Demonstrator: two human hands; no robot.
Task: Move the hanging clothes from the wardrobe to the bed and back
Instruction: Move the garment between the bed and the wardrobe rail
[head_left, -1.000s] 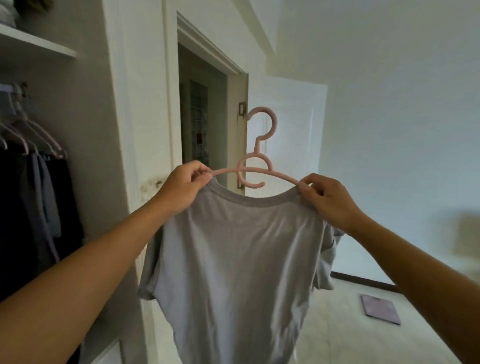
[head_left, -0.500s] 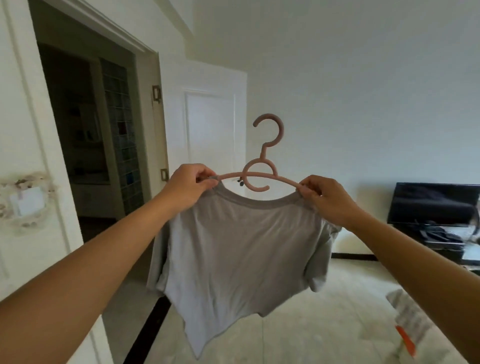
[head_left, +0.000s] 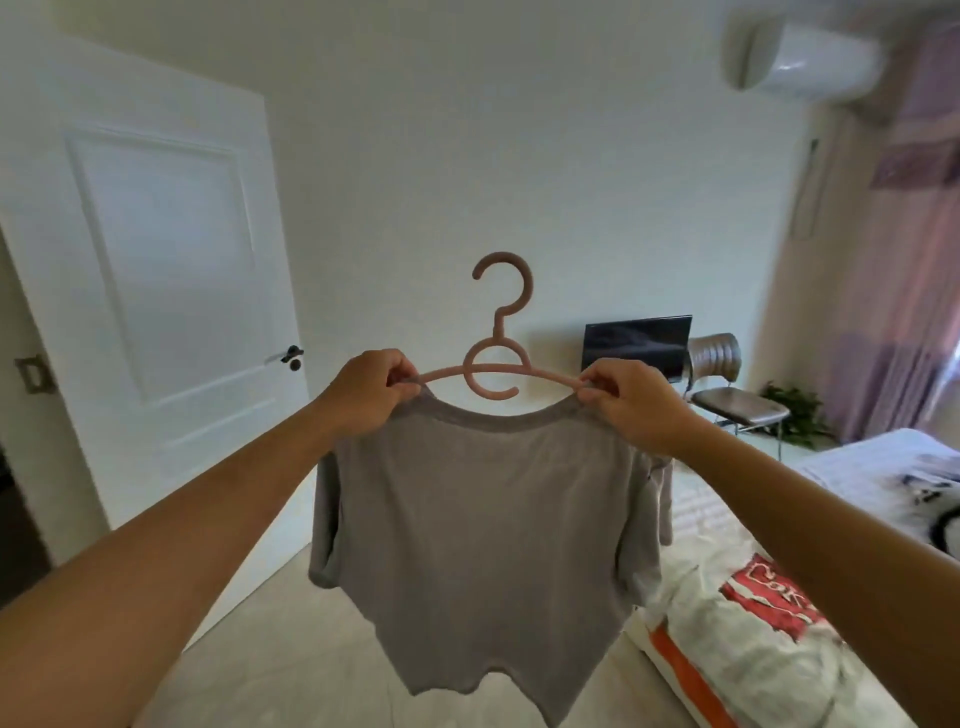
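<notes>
Nearest the camera, a grey T-shirt (head_left: 483, 540) is held out at arm's length on a pink hanger (head_left: 496, 371), clear of the floor and of every surface. The left hand (head_left: 371, 389) is curled round the left shoulder of the hanger, with the collar fabric pinched under it, and the right hand (head_left: 631, 402) grips the right shoulder in the same way; the hook stands upright between them, caught on nothing. Just beyond and to the right, the bed (head_left: 852, 467) is seen, covered in pale bedding, with a white bag bearing red print (head_left: 737, 618) lying near its closer end. No other hangered garment can be made out on the bed, though its far part is blurred and cut off by the frame edge. The wardrobe is not in view. Further off, a white door (head_left: 156, 291), a chair (head_left: 737, 384) and a dark screen (head_left: 636, 343) stand against the far wall. The task is judged to be in its outward leg: this shirt is already out of the wardrobe but not yet laid down, and the return trip is all still to be done.
</notes>
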